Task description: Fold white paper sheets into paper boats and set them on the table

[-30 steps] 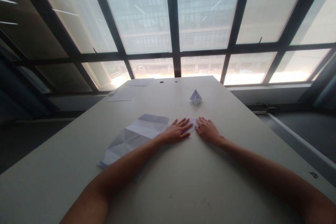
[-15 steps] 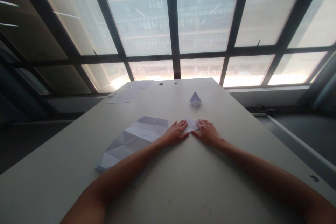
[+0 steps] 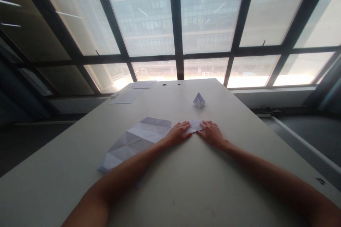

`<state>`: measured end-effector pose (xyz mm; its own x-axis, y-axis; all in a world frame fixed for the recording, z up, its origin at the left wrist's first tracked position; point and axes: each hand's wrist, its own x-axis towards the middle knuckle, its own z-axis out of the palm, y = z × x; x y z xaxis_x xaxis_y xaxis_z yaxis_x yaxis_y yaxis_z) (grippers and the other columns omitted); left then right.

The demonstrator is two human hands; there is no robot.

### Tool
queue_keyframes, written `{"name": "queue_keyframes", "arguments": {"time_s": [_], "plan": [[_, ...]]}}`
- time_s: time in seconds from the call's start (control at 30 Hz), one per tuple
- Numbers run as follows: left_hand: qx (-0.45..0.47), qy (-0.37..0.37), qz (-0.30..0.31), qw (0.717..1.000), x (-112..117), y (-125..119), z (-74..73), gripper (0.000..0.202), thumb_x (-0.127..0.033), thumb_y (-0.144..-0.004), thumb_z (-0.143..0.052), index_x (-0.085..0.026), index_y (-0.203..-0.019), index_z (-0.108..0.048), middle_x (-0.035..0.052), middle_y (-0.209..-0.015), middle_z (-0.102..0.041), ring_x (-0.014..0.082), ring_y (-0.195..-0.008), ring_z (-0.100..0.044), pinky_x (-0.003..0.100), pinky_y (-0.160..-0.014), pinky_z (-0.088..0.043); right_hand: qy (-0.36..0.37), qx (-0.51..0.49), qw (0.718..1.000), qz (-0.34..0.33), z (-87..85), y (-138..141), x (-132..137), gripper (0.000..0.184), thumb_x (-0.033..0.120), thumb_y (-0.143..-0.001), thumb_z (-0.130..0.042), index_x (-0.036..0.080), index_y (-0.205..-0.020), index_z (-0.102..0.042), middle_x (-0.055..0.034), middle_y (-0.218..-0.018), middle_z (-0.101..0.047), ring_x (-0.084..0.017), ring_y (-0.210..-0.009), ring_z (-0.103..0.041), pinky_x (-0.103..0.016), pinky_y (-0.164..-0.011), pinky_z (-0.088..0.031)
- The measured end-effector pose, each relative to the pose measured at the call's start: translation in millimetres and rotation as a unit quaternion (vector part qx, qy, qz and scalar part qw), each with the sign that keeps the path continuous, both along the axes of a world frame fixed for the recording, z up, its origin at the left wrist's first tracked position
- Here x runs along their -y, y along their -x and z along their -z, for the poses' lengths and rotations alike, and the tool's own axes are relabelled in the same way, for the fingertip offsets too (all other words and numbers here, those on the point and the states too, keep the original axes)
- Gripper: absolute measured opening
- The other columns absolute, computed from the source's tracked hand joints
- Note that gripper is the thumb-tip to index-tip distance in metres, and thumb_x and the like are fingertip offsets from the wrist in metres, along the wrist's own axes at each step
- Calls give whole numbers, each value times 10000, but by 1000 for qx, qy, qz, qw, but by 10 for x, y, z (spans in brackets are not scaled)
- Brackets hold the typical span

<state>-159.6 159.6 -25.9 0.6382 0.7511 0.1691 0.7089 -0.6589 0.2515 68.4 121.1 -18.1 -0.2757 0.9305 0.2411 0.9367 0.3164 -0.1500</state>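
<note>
A small folded piece of white paper (image 3: 195, 125) lies flat on the white table between my hands. My left hand (image 3: 179, 132) rests palm down on its left side, with the fingers stretched out. On the right side lies my right hand (image 3: 211, 132), also flat, its thumb at the paper's near edge. Both hands cover the side parts of the paper. Beyond them stands a folded paper boat (image 3: 199, 100). A large creased sheet of paper (image 3: 138, 136) lies to the left, partly behind my left forearm.
Flat paper sheets (image 3: 124, 97) lie at the far left of the table (image 3: 170, 198). Near the far edge is a dark round hole (image 3: 164, 84). A small dark object (image 3: 320, 181) sits by the right edge. Windows rise behind the table.
My right hand has shifted very slightly right, and a little more of the folded paper shows between the hands. The boat and the creased sheet stay where they were.
</note>
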Motion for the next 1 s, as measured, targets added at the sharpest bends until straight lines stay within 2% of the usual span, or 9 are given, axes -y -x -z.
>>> {"name": "queue_keyframes", "arguments": {"time_s": [0.2,0.3,0.4,0.53,0.73,1.0], "plan": [[9,-23,20,999,14,13,-66,469,-520,-978,-443,-260,-1330,-610,82,-1475,-499,232,-1386,-439,378,-1180,-305,-2,-4,1000,3,27,-11,-10,428,398,-1009,-356,189,-1282,-611,-124,-1408,-552,-280,-1276,-453,-398,-1032,-332],[11,-27,23,999,22,18,-76,473,-524,-987,-415,-265,-1335,-606,72,-1472,-504,230,-1385,-440,388,-1176,-314,-3,-3,1000,4,34,-16,-18,411,345,-996,-372,174,-1287,-608,-126,-1415,-544,-279,-1287,-442,-392,-1040,-323],[4,-30,16,999,18,18,-52,484,-469,-969,-476,-253,-1397,-544,72,-1484,-490,232,-1392,-428,397,-1179,-311,-3,1,1000,8,20,-13,-14,397,354,-980,-409,178,-1268,-619,-123,-1409,-550,-282,-1274,-447,-388,-1031,-330],[11,-42,-6,999,-5,20,-21,431,-401,-972,-473,-234,-1353,-588,79,-1477,-496,239,-1394,-423,386,-1174,-323,-4,1,1000,9,-19,-5,12,401,410,-969,-446,186,-1241,-635,-128,-1354,-588,-289,-1228,-468,-388,-1003,-350],[38,-40,-7,998,-27,30,-27,440,-417,-959,-520,-209,-1339,-599,99,-1430,-546,251,-1353,-479,381,-1150,-359,-18,-16,1000,-16,-47,-19,30,376,436,-955,-510,185,-1187,-668,-125,-1243,-638,-275,-1158,-490,-357,-972,-366],[66,-39,-7,997,-26,30,-22,386,-394,-937,-573,-248,-1287,-644,72,-1398,-580,238,-1327,-510,368,-1136,-376,-26,-30,999,-35,-28,-40,20,357,427,-951,-548,185,-1172,-687,-124,-1202,-649,-270,-1131,-503,-346,-947,-382]]}}
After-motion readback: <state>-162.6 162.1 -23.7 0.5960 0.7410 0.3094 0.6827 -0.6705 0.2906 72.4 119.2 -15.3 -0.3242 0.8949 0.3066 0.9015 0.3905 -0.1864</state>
